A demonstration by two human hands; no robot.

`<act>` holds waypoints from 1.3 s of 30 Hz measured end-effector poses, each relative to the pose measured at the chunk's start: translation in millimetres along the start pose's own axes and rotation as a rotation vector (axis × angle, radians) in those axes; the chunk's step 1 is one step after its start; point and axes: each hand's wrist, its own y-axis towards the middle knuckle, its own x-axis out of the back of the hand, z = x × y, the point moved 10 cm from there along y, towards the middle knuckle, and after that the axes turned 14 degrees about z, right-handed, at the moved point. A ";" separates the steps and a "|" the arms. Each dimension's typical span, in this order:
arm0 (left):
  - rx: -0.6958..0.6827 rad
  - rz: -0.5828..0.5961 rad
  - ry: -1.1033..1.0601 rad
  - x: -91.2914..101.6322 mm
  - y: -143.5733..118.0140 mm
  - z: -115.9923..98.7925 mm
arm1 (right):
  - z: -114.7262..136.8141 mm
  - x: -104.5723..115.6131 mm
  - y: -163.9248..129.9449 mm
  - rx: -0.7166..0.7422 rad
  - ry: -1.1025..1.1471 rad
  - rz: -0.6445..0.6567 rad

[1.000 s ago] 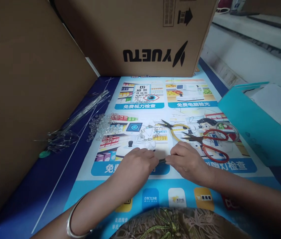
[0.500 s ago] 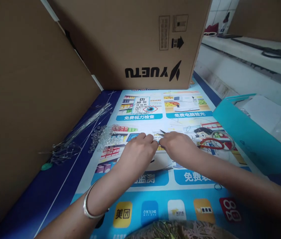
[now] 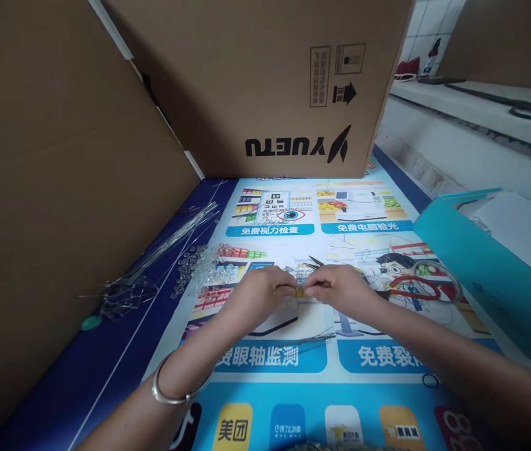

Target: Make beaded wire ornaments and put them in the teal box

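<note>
Both hands meet over the middle of the printed mat (image 3: 274,388), fingertips pinched together on one small thing. The left hand (image 3: 258,294) is curled nearly closed, thumb and forefinger nipping a small yellowish piece (image 3: 299,292); the right hand (image 3: 340,291) is closed in the same way on the other end of that piece, so the two hands touch at the fingertips. What the piece is cannot be told, as it is mostly hidden by the fingers. A silver bangle (image 3: 171,391) sits on the left wrist. Just beyond the hands lie the dark tips of pliers (image 3: 316,261), and to the right the red-handled scissors (image 3: 410,289) rest on the mat, partly behind the right hand. A scatter of clear beads (image 3: 202,266) lies to the left of the hands, and farther left a bundle of thin wires (image 3: 162,241) lies along the blue edge, beside a cardboard wall (image 3: 58,175). A few loose wires (image 3: 312,341) lie on the mat between the forearms. A cardboard box (image 3: 269,81) stands at the far end, and a teal box (image 3: 481,263) sits at the right.
</note>
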 end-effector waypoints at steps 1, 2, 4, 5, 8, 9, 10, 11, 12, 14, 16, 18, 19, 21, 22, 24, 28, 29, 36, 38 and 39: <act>0.017 0.010 -0.116 -1.4 1.1 6.3 | -5.9 -1.8 0.5 -0.019 0.107 0.003; 0.037 0.024 -0.248 -4.2 2.4 12.8 | -11.7 -4.6 1.1 -0.036 0.224 0.011; 0.072 0.042 -0.529 -12.4 5.0 24.4 | -20.5 -10.5 2.3 -0.057 0.453 0.020; 0.083 0.035 -0.659 -16.3 6.2 28.8 | -23.1 -12.7 2.6 -0.060 0.548 0.018; 0.094 -0.025 -0.927 -26.0 9.5 37.1 | -24.4 -16.3 2.4 -0.049 0.732 -0.002; 0.093 -0.048 -0.981 -28.9 10.3 38.7 | -23.7 -16.6 1.9 -0.042 0.772 -0.015; 0.088 -0.067 -1.024 -31.6 11.0 39.6 | -22.8 -16.7 1.4 -0.034 0.806 -0.030; 0.081 -0.083 -1.060 -34.2 11.5 39.9 | -22.2 -16.7 0.7 -0.028 0.833 -0.048; 0.070 -0.098 -1.089 -36.3 11.7 39.9 | -22.0 -16.5 -0.1 -0.024 0.852 -0.068; 0.051 -0.121 -1.136 -39.2 11.2 38.8 | -21.8 -16.3 -1.2 -0.014 0.871 -0.103; 0.034 -0.143 -1.172 -40.3 9.6 36.7 | -21.9 -16.1 -1.9 -0.002 0.876 -0.129; 0.014 -0.154 -1.215 -40.7 8.3 32.9 | -21.6 -16.0 -2.2 0.013 0.880 -0.144; 0.004 -0.153 -1.237 -41.1 8.0 30.6 | -21.4 -16.0 -2.4 0.018 0.882 -0.150; -0.013 -0.152 -1.276 -41.7 7.8 26.6 | -20.9 -16.0 -2.5 0.025 0.887 -0.159; -0.017 -0.157 -1.287 -41.8 7.8 25.4 | -20.6 -16.2 -2.4 0.028 0.892 -0.161; -0.020 -0.169 -1.299 -41.9 7.7 24.3 | -20.3 -16.8 -2.4 0.034 0.907 -0.167; -0.024 -0.162 -1.291 -43.2 8.3 22.9 | -19.5 -18.4 -2.6 0.043 0.923 -0.168; -0.022 -0.150 -1.281 -43.4 8.7 22.6 | -19.0 -18.5 -2.9 0.044 0.922 -0.167; 0.034 -0.079 -0.903 -20.0 3.4 27.9 | -9.9 -19.1 -3.0 0.021 0.836 -0.060; 0.022 0.010 -0.795 -17.2 0.5 24.7 | -7.5 -24.6 -2.1 0.000 0.774 0.013; 0.014 0.051 -0.755 -17.3 -1.4 22.9 | -7.2 -28.0 -1.8 -0.014 0.745 0.045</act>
